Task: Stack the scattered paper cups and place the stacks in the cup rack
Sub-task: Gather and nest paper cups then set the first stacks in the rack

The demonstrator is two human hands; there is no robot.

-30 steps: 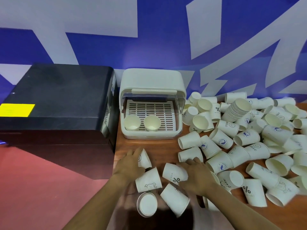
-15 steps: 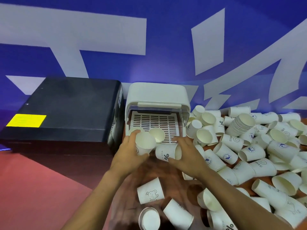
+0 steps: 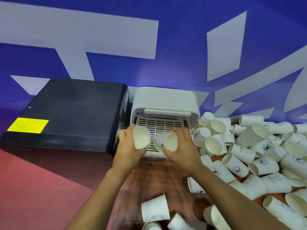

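Observation:
The white cup rack (image 3: 166, 100) stands open at the back of the wooden table, its slotted tray (image 3: 159, 125) facing me. My left hand (image 3: 127, 145) holds a white paper cup (image 3: 141, 137) over the tray's left front, mouth towards me. My right hand (image 3: 181, 146) holds a second cup (image 3: 171, 141), tilted, right above another cup (image 3: 158, 143) that sits in the tray. Whether the two touch is unclear. Many loose paper cups (image 3: 239, 165) lie scattered to the right, with one nested stack (image 3: 252, 135) among them.
A black box (image 3: 71, 110) with a yellow label (image 3: 28, 125) sits directly left of the rack. A blue and white wall rises behind. More cups (image 3: 155, 208) lie near the table's front edge. Red floor shows at lower left.
Both hands lifted a cup each from the table front and carried them forward to the rack tray. The camera view tilted up and closer to the rack.

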